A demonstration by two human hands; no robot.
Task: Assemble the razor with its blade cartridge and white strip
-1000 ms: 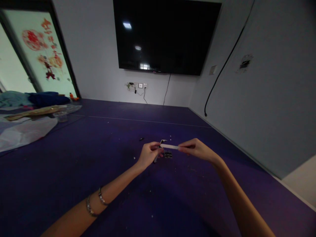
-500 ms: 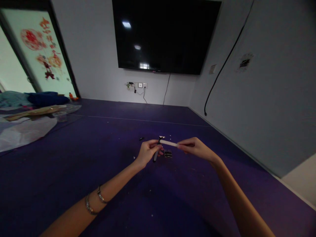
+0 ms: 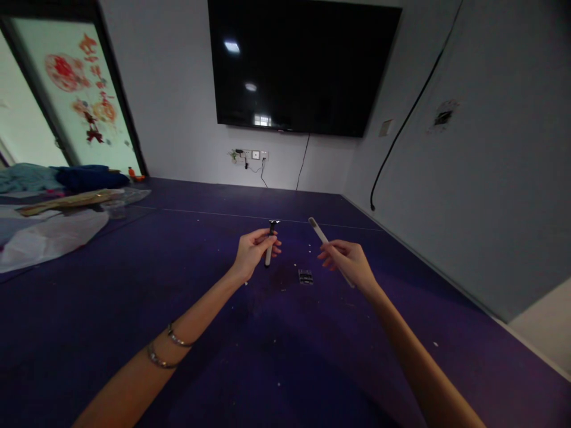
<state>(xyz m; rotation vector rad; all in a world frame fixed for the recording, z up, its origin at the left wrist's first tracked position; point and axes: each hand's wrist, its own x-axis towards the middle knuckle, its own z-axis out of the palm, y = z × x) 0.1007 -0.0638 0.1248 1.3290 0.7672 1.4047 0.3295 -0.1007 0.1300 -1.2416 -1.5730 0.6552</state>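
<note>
My left hand [image 3: 255, 254] is closed around the handle of a razor [image 3: 268, 254], held upright with its T-shaped metal head on top. Held in my right hand [image 3: 348, 260] is a slim white stick [image 3: 319, 230] with a greyish patch at its upper end, much like a toothbrush. It tilts up to the left, and its lower end shows below my palm. Razor and stick are apart. Between and below my hands, a small dark case [image 3: 306, 276] with slots lies on the purple surface [image 3: 267, 368].
Small white bits [image 3: 309, 245] are scattered about the surface. On the far left lie a white plastic sheet [image 3: 53, 241], a flat brown piece [image 3: 66, 202] and blue cloth [image 3: 91, 177]. A black cable [image 3: 404, 128] hangs at the right wall, and a television [image 3: 303, 65] is mounted ahead.
The white stick has come away from the razor's head and swung to point up. My left hand has moved left and up with the razor, now turned more upright.
</note>
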